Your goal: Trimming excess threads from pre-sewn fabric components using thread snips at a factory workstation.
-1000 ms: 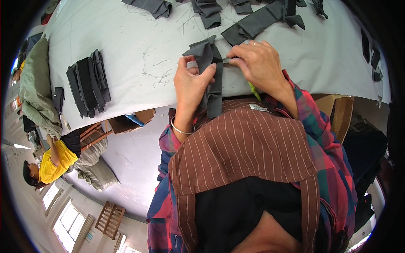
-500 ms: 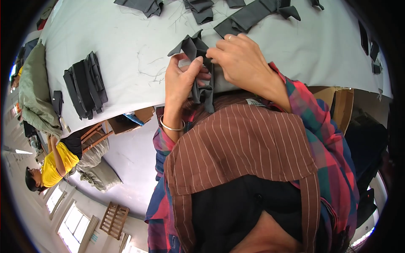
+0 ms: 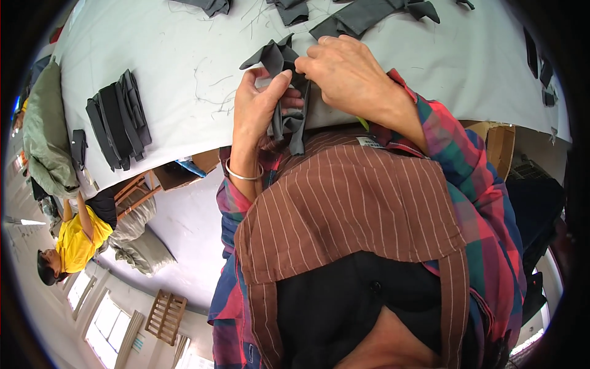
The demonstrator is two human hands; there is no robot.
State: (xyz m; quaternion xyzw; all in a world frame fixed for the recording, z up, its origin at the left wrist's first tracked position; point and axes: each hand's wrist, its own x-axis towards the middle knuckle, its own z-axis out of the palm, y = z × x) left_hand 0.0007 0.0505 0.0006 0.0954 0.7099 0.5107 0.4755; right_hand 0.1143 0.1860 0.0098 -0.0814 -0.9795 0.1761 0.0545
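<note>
A dark grey strip of cloth [image 3: 275,59] is held up between my two hands, just above the near edge of the pale table. My left hand [image 3: 259,104] grips it from the left, thumb on top, with the cloth's loose ends hanging down past the fingers. My right hand [image 3: 347,72] pinches the cloth's right side between thumb and fingers, its back toward me. The exact spot of that pinch is partly hidden. Beyond my hands lies a long folded grey cloth piece [image 3: 362,18].
On the pale covered table [image 3: 178,74] sits a stack of folded dark strips [image 3: 118,120] at the left, with loose threads nearby. More grey pieces [image 3: 289,9] lie along the far side. A green cloth bundle [image 3: 44,129] and a person in yellow [image 3: 80,240] are farther left.
My hands and the cloth appear slightly higher and farther left in the view, and the table has shifted a little with them. Both hands keep their hold on the cloth.
</note>
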